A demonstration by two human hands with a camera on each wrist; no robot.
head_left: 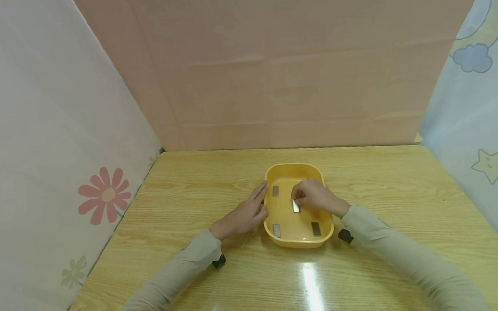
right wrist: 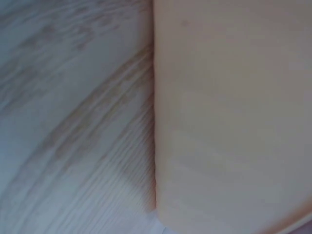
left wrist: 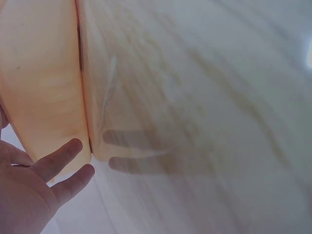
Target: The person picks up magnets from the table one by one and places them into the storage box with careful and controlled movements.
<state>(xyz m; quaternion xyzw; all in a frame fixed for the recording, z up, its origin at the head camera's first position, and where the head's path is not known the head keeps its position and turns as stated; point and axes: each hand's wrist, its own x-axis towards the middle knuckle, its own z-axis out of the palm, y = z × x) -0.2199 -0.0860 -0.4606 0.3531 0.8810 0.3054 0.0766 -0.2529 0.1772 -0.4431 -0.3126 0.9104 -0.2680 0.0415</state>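
A yellow plastic basin [head_left: 292,169] with rounded corners sits on the table. My left hand [head_left: 245,216] rests against its left side, fingers extended along the outer wall. In the left wrist view, straight fingers [left wrist: 58,163] lie beside the basin's wall [left wrist: 44,73]. Reaching over the right rim, my right hand [head_left: 314,194] pinches the upper end of a small shiny rectangular plate [head_left: 296,207] inside the basin. The right wrist view shows the basin's outer wall [right wrist: 234,117]; the hand is hidden there.
Inside the basin, similar small plates lie at the upper left [head_left: 275,191], lower left [head_left: 276,230] and lower right [head_left: 316,229]. Around it spreads a wood-grain table [head_left: 385,179]. A pinkish-brown panel [head_left: 269,77] stands behind, with patterned white sheets [head_left: 55,116] at both sides.
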